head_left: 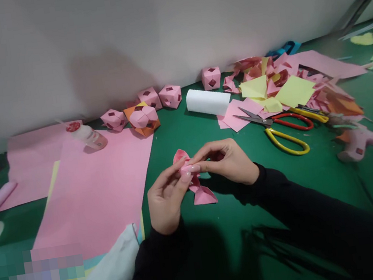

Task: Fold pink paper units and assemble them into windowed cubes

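Left hand, at the centre of the frame, is partly curled, with thumb and forefinger closed on a small folded pink paper piece. Right hand, just to the right of it, is curled inward, with its thumb and fingertips pinching the same piece near its middle. Fingertips of both hands meet at this point and hide part of the folds. One flap projects above the fingers; a wider flap extends below them, over the green table. Whether the lower flap touches the table cannot be told.

Large pink sheets lie flat at the left of the frame, with a small bottle standing tilted in view on them. Pink paper balls with cut openings sit in the upper centre, along the wall; an orange-and-pink ball sits in front of them. To their right is a white roll, lying on its side.

Scissors lie right of centre, blades apart, tips over pink paper squares. Yellow squares and pink scraps are heaped at upper right. Near the right edge lies a glue gun.
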`<state>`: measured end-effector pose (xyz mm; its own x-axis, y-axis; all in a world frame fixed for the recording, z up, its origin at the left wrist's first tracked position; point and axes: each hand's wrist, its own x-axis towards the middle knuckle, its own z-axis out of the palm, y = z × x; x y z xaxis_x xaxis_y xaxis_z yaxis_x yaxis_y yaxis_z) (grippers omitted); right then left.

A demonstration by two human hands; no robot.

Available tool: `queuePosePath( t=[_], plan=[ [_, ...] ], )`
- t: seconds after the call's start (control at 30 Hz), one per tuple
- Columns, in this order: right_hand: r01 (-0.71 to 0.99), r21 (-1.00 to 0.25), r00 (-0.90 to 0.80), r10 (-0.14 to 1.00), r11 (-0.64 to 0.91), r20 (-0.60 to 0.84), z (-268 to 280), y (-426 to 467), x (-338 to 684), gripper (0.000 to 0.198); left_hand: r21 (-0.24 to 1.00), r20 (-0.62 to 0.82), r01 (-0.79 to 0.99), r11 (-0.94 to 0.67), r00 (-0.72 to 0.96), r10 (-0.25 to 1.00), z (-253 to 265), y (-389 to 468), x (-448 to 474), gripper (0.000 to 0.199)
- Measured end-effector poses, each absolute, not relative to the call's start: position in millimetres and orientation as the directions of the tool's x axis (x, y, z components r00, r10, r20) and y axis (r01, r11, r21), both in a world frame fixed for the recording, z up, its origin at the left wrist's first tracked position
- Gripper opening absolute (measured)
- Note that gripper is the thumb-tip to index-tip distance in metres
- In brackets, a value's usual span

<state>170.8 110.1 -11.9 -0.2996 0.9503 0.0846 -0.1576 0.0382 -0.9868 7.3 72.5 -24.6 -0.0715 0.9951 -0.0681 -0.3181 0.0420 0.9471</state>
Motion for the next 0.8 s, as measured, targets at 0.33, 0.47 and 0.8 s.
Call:
queuePosePath(
  t=[0.33,0.47,0.8],
  plan=[
    [-0.552,-0.744,-0.403,0.902,-0.377,-0.158,-14,128,183,0.039,0.831,-0.207,-0.536,0.149,-0.049,0.977,-27,80,-2,0.027],
    [-0.566,-0.659,-0.495,0.844,-0.494,-0.207,-17,127,188,0.062,0.822,-0.235,-0.542,0.177,-0.040,0.971,-25,80,-2,0.031],
    [-0.496,-0.710,-0.498,0.833,-0.501,-0.240,-29,126,188,0.030,0.825,-0.186,-0.546,0.147,-0.017,0.982,-29,81,-6,0.030]
  ],
)
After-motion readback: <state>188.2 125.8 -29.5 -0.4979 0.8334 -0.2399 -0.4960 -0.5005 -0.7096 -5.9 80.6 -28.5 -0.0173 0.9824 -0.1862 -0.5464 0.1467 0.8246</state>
